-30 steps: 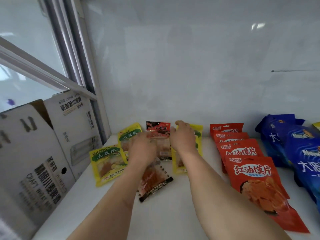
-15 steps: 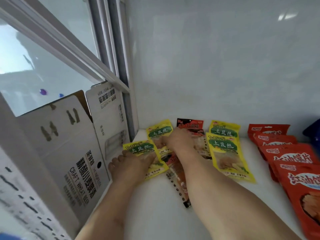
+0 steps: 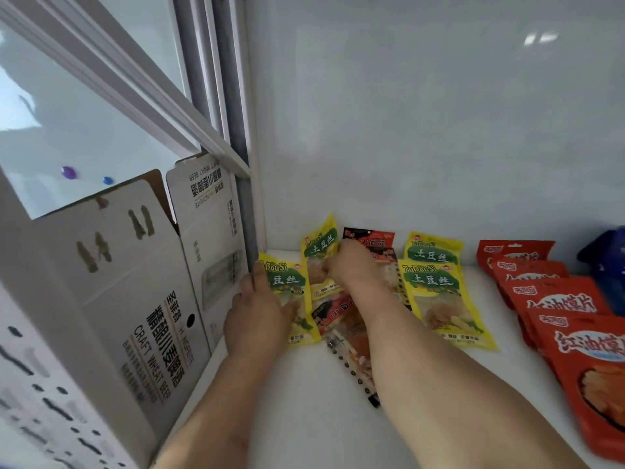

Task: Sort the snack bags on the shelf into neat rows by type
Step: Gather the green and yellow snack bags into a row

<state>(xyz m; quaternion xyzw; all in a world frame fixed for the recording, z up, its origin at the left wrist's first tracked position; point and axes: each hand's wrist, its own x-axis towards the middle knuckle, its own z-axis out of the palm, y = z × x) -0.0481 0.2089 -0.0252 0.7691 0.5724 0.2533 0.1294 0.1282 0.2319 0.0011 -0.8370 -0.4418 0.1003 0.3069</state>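
Yellow snack bags lie in two places on the white shelf [image 3: 304, 401]. My left hand [image 3: 257, 313] rests palm down on the front-left yellow bag [image 3: 287, 282], fingers straight along its left edge. My right hand [image 3: 348, 265] pinches the rear-left yellow bag [image 3: 319, 248], whose top end tilts up. Two more yellow bags [image 3: 436, 286] lie overlapped to the right. One black-and-red bag [image 3: 368, 238] lies at the back, partly behind my right hand. Another black-and-red bag [image 3: 341, 319] lies slanted under my right forearm.
A row of overlapping red bags [image 3: 554, 296] runs down the right side, with a blue bag [image 3: 605, 258] behind it. A white cardboard box [image 3: 135, 282] stands against the shelf's left edge, below a window frame [image 3: 216, 140]. The back wall is white.
Both hands have moved left from the middle pile to the two left yellow bags. The two right yellow bags now lie uncovered. The camera has swung left.
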